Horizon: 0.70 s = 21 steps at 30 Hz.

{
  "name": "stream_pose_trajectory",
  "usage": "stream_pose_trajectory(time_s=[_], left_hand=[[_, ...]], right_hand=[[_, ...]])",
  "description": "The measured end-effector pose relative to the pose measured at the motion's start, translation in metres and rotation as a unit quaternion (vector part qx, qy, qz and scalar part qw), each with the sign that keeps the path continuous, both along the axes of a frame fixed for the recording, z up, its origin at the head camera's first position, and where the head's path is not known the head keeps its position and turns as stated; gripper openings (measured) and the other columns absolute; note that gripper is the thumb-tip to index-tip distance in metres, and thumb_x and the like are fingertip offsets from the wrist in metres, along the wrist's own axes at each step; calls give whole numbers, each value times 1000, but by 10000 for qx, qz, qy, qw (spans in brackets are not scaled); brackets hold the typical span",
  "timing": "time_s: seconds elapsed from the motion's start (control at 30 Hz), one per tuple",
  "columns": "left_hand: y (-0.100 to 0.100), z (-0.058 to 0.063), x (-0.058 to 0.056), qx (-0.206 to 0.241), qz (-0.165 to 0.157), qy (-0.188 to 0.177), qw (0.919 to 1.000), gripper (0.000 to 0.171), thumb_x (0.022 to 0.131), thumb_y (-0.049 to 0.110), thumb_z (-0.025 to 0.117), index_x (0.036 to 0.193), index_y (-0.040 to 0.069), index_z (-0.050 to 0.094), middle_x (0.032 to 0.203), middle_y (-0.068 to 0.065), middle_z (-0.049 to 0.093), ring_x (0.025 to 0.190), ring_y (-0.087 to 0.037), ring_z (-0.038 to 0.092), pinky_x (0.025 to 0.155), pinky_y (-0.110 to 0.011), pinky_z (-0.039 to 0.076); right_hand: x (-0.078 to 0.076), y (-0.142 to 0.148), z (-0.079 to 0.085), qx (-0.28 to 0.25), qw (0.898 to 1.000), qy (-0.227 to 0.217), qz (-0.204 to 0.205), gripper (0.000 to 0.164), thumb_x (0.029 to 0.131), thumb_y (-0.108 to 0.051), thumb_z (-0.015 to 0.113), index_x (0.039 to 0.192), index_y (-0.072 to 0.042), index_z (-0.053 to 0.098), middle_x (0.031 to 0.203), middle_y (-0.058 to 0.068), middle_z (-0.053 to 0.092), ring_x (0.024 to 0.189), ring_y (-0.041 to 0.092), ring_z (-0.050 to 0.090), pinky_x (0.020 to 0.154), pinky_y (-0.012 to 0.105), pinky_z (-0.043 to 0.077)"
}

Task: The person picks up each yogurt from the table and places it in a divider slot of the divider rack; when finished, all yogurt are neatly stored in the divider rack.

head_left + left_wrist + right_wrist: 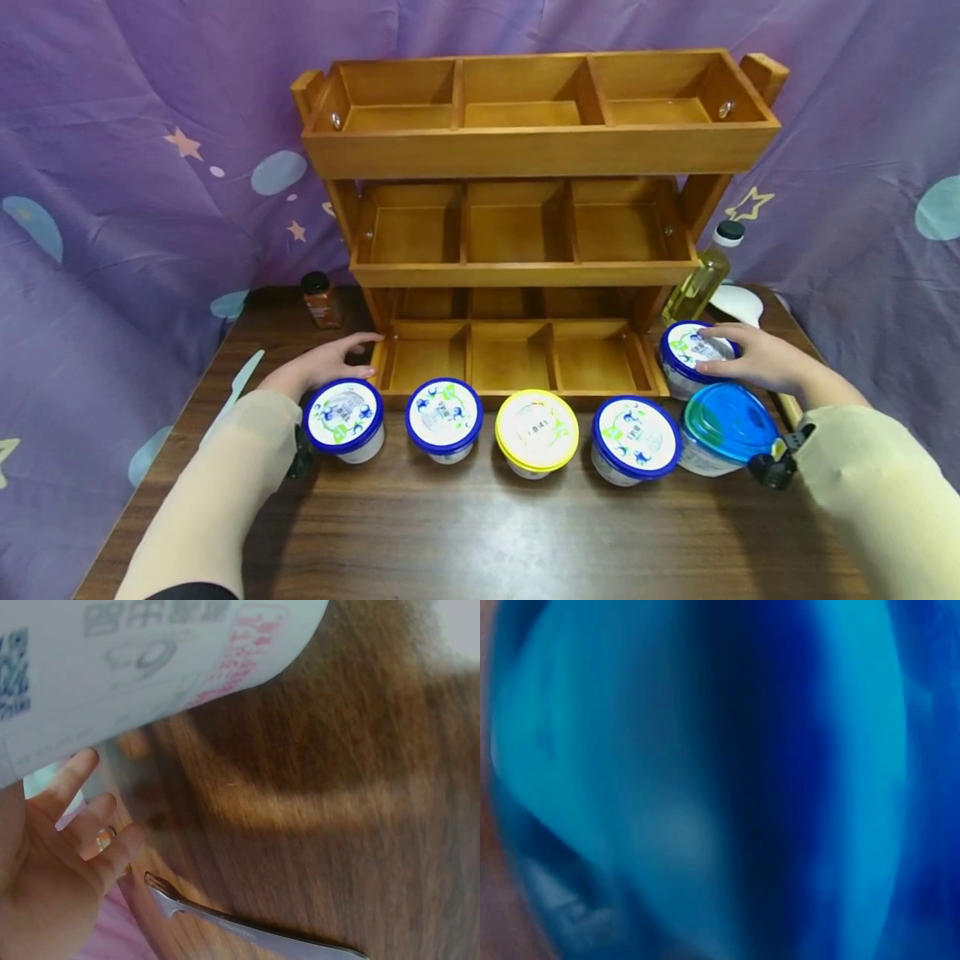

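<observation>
My left hand [324, 364] reaches to the lower left corner of a wooden three-tier shelf [536, 152], fingers loosely spread, just behind a blue-rimmed tub [343, 414]. In the left wrist view that hand [64, 851] holds nothing, beneath the tub's printed white side [172, 652]. On the right, my right hand [761, 360] lies over the lid of another blue-rimmed tub [682, 358] beside the shelf, fingers and thumb apart. Whether the fingertips press the lid is unclear. Under the right wrist stands a tub with a clear blue lid [731, 423], which fills the right wrist view.
In front of the shelf stand a blue-rimmed tub [444, 417], a yellow-rimmed tub [536, 431] and a third blue-rimmed one [636, 437]. A spice jar [321, 300] and a pale slim utensil [238, 385] lie left. An oil bottle [699, 282] and white spoon [738, 304] sit right.
</observation>
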<state>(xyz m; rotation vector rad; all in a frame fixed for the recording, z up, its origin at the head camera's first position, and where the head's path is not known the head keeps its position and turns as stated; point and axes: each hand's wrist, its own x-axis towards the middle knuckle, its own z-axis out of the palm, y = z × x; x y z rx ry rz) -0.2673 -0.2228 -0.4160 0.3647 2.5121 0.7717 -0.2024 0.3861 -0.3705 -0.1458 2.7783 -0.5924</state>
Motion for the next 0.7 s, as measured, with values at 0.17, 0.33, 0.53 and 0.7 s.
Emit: stream_pose_trajectory(time_s=[0.17, 0.33, 0.53, 0.7], left_hand=[[0, -1, -1, 17, 49, -108, 9999, 69, 89, 49, 56, 147, 25, 27, 143, -25, 34, 128, -49, 32, 99, -66, 22], [0, -3, -1, 32, -28, -43, 10000, 69, 90, 48, 57, 147, 24, 28, 142, -25, 36, 128, -48, 33, 99, -65, 23], [1, -3, -2, 30, -99, -9, 9999, 69, 90, 47, 56, 147, 22, 27, 142, -26, 36, 127, -48, 34, 99, -65, 24], [0, -2, -1, -21, 28, -113, 9999, 69, 90, 49, 55, 148, 25, 26, 143, -24, 35, 128, -48, 32, 99, -66, 22]], right_hand=[[0, 0, -1, -65, 10000, -3, 20, 88, 80, -55, 66, 138, 4, 34, 138, 37, 25, 122, 56, 26, 93, 70, 22], [0, 5, -1, -121, 9998, -90, -111, 90, 82, -52, 66, 140, 5, 30, 139, 38, 20, 123, 58, 21, 92, 71, 21], [6, 19, -2, -136, 9997, -34, -212, 88, 83, -47, 66, 140, 8, 28, 139, 42, 14, 123, 62, 15, 93, 72, 18], [11, 31, -6, -37, 9998, 189, -96, 84, 84, -44, 66, 138, 10, 30, 137, 45, 16, 123, 62, 16, 92, 72, 18]])
